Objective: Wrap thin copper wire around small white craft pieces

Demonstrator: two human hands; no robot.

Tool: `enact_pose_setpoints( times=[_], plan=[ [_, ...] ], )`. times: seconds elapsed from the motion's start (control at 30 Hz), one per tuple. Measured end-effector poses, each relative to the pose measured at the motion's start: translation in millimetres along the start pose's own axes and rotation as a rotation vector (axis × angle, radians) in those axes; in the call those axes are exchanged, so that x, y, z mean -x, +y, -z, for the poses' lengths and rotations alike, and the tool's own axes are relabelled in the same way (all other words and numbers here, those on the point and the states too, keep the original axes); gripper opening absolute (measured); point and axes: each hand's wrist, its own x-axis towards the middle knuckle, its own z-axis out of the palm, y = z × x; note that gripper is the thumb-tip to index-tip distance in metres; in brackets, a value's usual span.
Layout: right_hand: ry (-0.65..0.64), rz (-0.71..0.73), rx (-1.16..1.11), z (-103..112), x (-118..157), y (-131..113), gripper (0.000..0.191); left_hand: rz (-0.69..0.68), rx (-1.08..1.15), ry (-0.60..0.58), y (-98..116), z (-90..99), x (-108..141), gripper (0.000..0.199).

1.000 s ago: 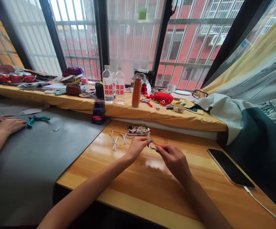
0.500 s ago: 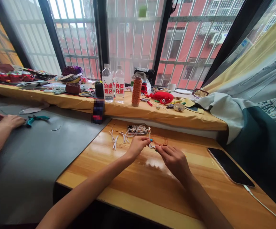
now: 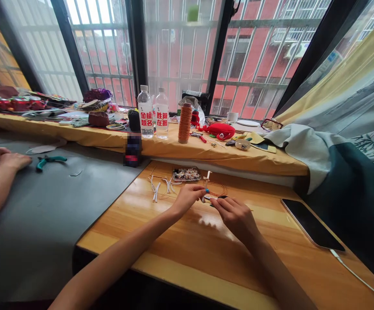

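My left hand pinches a thin white strip that stands up above the fingertips, with a small blue spot at the pinch. Close on its right, my right hand is closed round a small slim tool, dark in part, whose tip points at the left fingertips; its exact kind is hard to make out. A loop of thin orange wire lies just behind the hands. Behind them is a clear tray of small beads and pieces. White strips lie on the wooden table to the left.
A phone with a white cable lies at the right. On the ledge stand two bottles and an orange thread spool. Teal pliers lie on the grey table, near another person's hands.
The white strip's top has tilted to the right between my left fingers. My hands have barely shifted. The other person's hands at the left have moved slightly left.
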Motion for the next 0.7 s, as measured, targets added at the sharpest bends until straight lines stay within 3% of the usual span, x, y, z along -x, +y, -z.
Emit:
enact_pose_setpoints(
  times=[0.13,0.33,0.53,0.7],
  plan=[
    [-0.018,-0.037,-0.05,-1.2,-0.7,-0.6,0.023,0.009,0.017,-0.023,0.2,-0.6,0.2,0.025],
    [-0.153,-0.138,-0.139,-0.9,0.2,-0.5,0.025,0.005,0.064,-0.073,-4.8,-3.4,-0.8,0.022],
    [-0.312,-0.421,-0.36,-3.2,-1.2,-0.2,0.026,-0.013,0.075,-0.086,-9.0,-1.3,-4.8,0.022],
    [-0.334,-0.52,-0.507,-3.2,-1.1,4.3,0.023,0.115,0.196,-0.192,-11.3,3.7,-8.1,0.025]
  ],
)
